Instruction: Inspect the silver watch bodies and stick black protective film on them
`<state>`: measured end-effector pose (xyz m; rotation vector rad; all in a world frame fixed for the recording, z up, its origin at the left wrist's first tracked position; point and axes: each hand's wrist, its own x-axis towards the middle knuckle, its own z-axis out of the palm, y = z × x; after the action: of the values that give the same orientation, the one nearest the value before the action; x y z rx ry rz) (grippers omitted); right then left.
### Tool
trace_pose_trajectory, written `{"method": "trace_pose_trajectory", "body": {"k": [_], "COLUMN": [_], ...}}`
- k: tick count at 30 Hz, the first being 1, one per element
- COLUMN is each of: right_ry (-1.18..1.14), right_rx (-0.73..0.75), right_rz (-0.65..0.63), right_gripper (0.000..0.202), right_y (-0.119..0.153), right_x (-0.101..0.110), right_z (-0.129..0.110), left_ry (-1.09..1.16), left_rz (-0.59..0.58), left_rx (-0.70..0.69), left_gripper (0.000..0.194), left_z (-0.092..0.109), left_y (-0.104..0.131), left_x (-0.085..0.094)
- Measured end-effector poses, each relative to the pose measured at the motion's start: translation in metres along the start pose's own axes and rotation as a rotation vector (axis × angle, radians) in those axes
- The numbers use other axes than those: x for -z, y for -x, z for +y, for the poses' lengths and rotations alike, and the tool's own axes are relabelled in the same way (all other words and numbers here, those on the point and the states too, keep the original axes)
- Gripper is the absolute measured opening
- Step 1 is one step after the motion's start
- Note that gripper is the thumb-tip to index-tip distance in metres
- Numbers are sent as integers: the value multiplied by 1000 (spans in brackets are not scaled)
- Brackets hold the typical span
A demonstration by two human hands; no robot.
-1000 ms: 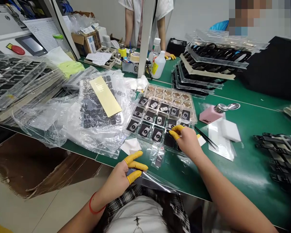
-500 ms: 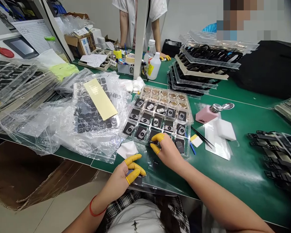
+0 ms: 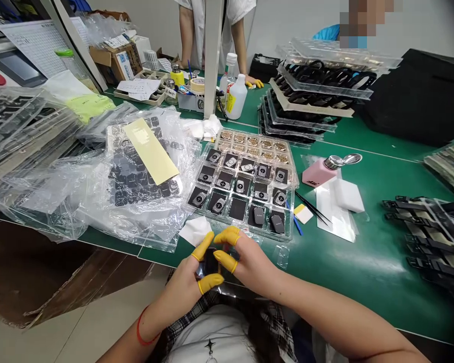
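My left hand [image 3: 189, 282], with yellow finger cots on its thumb and fingers, holds a dark smartwatch case [image 3: 212, 261] low over the table's front edge. Close beside it is my right hand [image 3: 245, 259], also in yellow cots, its thumb and forefinger apart near the case. Part of the case is hidden by the fingers. Just beyond lies a clear compartment tray [image 3: 227, 222] of watch cases on black pads. In its front row one compartment shows only a black pad [image 3: 237, 208], and two cases [image 3: 258, 216] to its right lie with their dark faces up.
Plastic bags and a film-wrapped sheet [image 3: 144, 191] spread left. On the right are a pink pump bottle [image 3: 318, 172], tweezers [image 3: 313, 207], a white sponge [image 3: 348, 195] and black straps [image 3: 431, 232]. Stacked trays [image 3: 306, 101] stand behind; another person's hand [image 3: 254, 81] rests at the back.
My right hand has drawn back from the tray's front row to beside my left hand. The front-row compartments it covered now show. My left hand has turned, its fingers spread around the case.
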<state>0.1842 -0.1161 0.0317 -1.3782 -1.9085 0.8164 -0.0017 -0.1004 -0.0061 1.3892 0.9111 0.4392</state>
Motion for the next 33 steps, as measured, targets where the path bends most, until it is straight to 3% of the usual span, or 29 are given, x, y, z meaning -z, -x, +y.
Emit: {"method": "trace_pose_trajectory", "body": {"k": [2, 6, 8, 11, 14, 18, 20, 23, 26, 28, 33], "right_ry": [59, 124, 160, 497, 756, 566, 500, 318, 115, 101, 112], "right_rx": [9, 227, 134, -87, -15, 160, 152, 139, 346, 470, 412], "right_rz": [6, 26, 27, 35, 48, -27, -99, -34, -59, -105, -21], "right_gripper": [9, 11, 10, 9, 16, 19, 10, 13, 7, 8, 11], "right_y": [-1, -3, -5, -12, -24, -44, -49, -44, -32, -27, -22], "right_x": [-4, -6, -2, 3, -6, -26, -29, -24, -19, -19, -26], "right_z": [-1, -2, 4, 18, 26, 24, 20, 7, -10, -16, -13], "left_ry": [-65, -52, -4, 102, 165, 139, 133, 146, 144, 118, 98], "left_rz": [13, 37, 74, 103, 78, 104, 129, 135, 121, 95, 118], "left_rx": [8, 41, 59, 59, 45, 23, 27, 64, 26, -15, 12], "left_gripper": [77, 72, 69, 68, 66, 59, 57, 55, 54, 52, 47], "left_z": [3, 6, 4, -1, -3, 3, 7, 10, 13, 14, 15], "left_y": [1, 2, 4, 13, 23, 30, 30, 30, 29, 28, 24], "left_x": [-2, 1, 8, 18, 23, 23, 23, 24, 25, 26, 25]}}
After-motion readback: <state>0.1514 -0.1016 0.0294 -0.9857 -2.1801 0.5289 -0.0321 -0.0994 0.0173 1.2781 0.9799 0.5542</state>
